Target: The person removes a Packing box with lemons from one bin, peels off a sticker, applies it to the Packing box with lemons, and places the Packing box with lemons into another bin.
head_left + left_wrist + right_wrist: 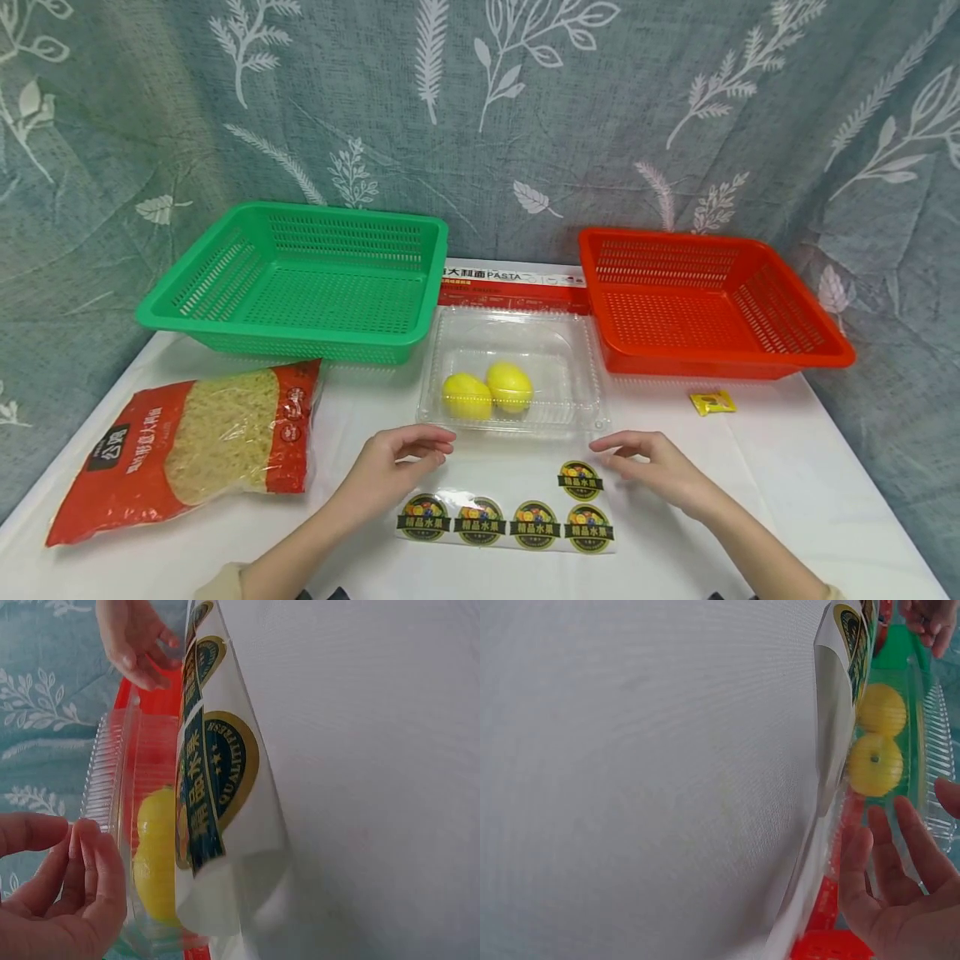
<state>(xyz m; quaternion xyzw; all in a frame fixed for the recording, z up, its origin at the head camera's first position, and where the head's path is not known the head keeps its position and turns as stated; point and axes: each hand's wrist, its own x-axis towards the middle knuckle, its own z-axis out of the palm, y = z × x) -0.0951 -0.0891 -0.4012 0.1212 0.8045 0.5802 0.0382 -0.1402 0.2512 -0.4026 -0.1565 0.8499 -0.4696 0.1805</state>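
Head view is showing both hands hovering just in front of the clear clamshell box (512,375), left hand (397,462) and right hand (656,467) loosely spread, gripping nothing. Two yellow lemons (487,390) are sitting inside the box; the sticker sheet (510,512) is lying before it on the table (787,483). Left wrist view is showing relaxed fingers (82,877) beside the box's ribbed edge. Right wrist view is showing an open palm (892,892) nearing it. A clumsy grab could be tipping the flimsy box, rolling the lemons out.

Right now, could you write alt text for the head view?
Two hands, left hand and right hand, hover by a clear clamshell box holding two yellow lemons. A sticker sheet lies between them.
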